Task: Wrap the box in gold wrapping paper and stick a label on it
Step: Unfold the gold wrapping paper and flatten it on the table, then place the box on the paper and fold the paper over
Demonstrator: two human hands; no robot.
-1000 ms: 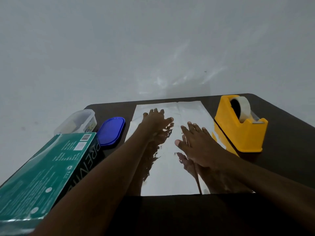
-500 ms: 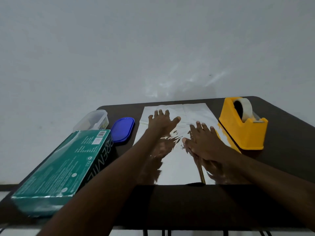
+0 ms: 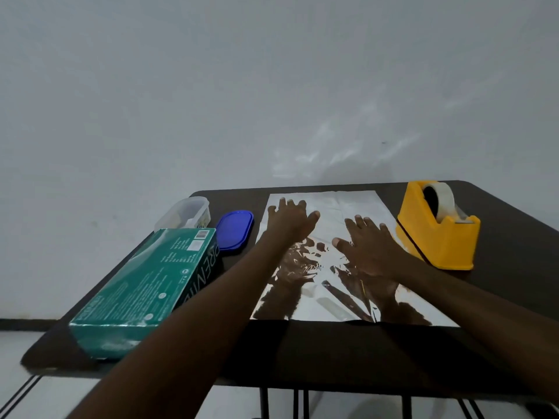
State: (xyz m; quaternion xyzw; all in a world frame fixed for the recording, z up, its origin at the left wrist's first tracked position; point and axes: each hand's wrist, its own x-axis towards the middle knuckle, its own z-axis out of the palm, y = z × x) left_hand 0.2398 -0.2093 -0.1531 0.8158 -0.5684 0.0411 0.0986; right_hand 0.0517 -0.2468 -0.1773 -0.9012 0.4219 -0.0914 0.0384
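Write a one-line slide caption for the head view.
Both hands, left and right, press flat on the shiny wrapping paper, green box beside it, yellow tape dispenser opposite.

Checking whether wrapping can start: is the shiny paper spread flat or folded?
Spread flat: the wrapping paper lies open on the table, the left hand and right hand resting on it with fingers straight.

Dim, grey-toned and soft throughout, with mild wide-angle bending at the edges. Mirror-bright glare on the wrapping paper (image 3: pixel 357 213), dark reflections of both forearms across its near half, and pale rippled light patches thrown up onto the wall (image 3: pixel 332 152). Near-black on the table (image 3: pixel 332 352), with detail lost in shadow.
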